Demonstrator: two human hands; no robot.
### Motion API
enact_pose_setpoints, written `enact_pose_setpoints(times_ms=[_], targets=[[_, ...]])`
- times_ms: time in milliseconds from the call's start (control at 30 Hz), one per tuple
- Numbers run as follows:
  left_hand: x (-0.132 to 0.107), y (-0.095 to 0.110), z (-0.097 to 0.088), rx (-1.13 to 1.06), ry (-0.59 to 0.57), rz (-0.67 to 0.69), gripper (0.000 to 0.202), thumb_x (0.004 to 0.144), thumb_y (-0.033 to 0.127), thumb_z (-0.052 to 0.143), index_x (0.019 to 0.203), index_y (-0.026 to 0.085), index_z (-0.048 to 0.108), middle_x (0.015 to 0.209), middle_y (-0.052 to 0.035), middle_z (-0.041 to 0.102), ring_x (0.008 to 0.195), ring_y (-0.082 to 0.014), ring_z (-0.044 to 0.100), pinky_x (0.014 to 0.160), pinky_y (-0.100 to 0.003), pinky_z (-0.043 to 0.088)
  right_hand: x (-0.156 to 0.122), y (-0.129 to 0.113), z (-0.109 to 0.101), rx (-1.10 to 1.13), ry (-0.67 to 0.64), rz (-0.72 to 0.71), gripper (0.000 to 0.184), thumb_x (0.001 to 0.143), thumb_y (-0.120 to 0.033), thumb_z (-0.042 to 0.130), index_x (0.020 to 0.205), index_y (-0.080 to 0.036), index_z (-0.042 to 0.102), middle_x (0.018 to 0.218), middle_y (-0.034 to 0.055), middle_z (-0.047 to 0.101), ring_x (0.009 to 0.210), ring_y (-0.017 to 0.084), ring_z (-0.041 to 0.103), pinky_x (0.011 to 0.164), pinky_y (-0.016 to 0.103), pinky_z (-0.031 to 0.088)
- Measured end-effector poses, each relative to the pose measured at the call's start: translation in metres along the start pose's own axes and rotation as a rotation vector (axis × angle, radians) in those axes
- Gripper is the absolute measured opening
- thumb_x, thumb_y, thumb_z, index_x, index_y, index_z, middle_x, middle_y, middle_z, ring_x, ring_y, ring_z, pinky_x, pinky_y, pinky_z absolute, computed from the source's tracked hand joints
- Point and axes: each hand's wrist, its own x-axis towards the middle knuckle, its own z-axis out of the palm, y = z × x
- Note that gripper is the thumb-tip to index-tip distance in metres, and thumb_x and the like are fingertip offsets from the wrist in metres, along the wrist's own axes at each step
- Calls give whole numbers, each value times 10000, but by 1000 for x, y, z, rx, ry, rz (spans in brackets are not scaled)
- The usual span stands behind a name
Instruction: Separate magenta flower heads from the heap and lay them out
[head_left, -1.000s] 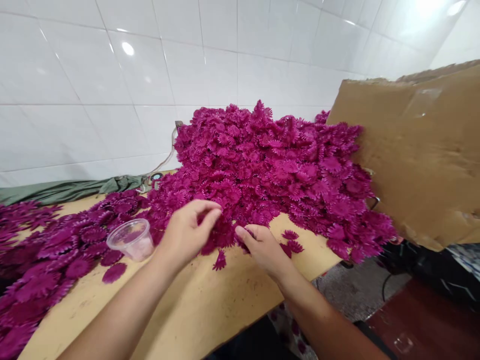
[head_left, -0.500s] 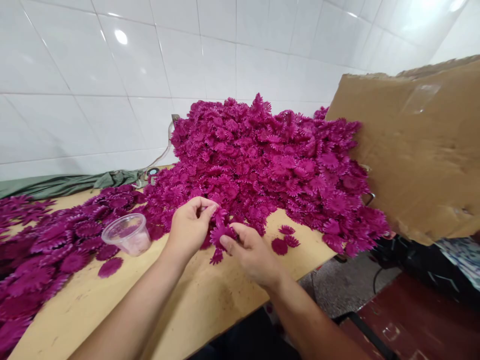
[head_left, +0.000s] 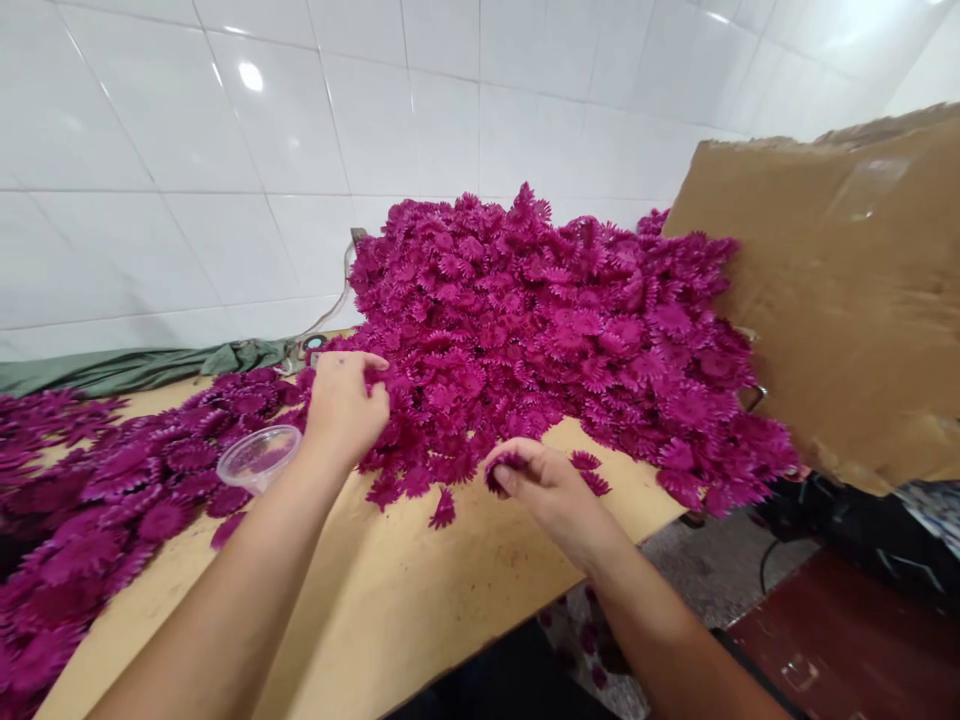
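Note:
My left hand (head_left: 347,405) is over the left edge of a big heap of magenta artificial flower heads (head_left: 525,320). Its thumb and forefinger are apart, with magenta petals showing behind the gap. My right hand (head_left: 547,490) grips a magenta flower head (head_left: 501,472), folded between thumb and fingers, above the tabletop. A small loose flower piece (head_left: 444,509) lies on the wood between my hands. Partly behind my left forearm stands a clear plastic cup (head_left: 259,455) with something pale inside.
More flower heads (head_left: 112,530) spread along the left of the wooden table (head_left: 420,600). A cardboard sheet (head_left: 847,300) leans at the right. Green cloth (head_left: 150,368) lies along the tiled wall (head_left: 292,120). Two flower pieces (head_left: 592,481) rest near the right edge.
My hands have moved apart: the left went left and up to the heap, the right drew right with a flower head. A small flower piece now lies on the table between them.

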Motion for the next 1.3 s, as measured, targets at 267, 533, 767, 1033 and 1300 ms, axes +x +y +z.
enact_pose_setpoints(times_ms=[267,533,767,1033,1300], targets=[[-56,31,3,-267,-328,247,216,774,294,471,882,201,633,871,-40,629,841,-185,578,797,-325,451,25,13,4,-144,145,-29,339,736,-461,451,539,-194,382,517,-45,349,501,86,321,498,247,270],[-75,45,10,-592,-501,14,149,735,268,514,767,176,626,714,-18,649,661,-145,587,634,-257,455,25,10,19,-15,68,-74,420,765,-570,393,575,-195,390,529,-46,335,504,87,309,482,243,270],[-54,35,8,-501,-241,-203,88,673,250,516,630,180,549,545,37,538,517,-114,472,538,-235,373,14,5,31,19,-72,-114,229,807,-376,437,690,-182,401,633,-36,369,584,91,340,567,232,331],[-6,3,-1,-360,190,-362,105,725,195,412,707,187,516,603,29,489,596,-139,480,631,-268,402,-13,-4,33,-189,-258,-130,142,799,-197,450,661,-166,464,698,6,478,677,121,438,647,253,363],[11,-6,-2,-337,-26,-302,36,644,188,478,675,194,498,525,46,489,488,-129,454,556,-256,360,6,5,13,92,-63,-15,110,724,-272,548,769,-178,513,643,-26,462,581,93,418,560,232,366]])
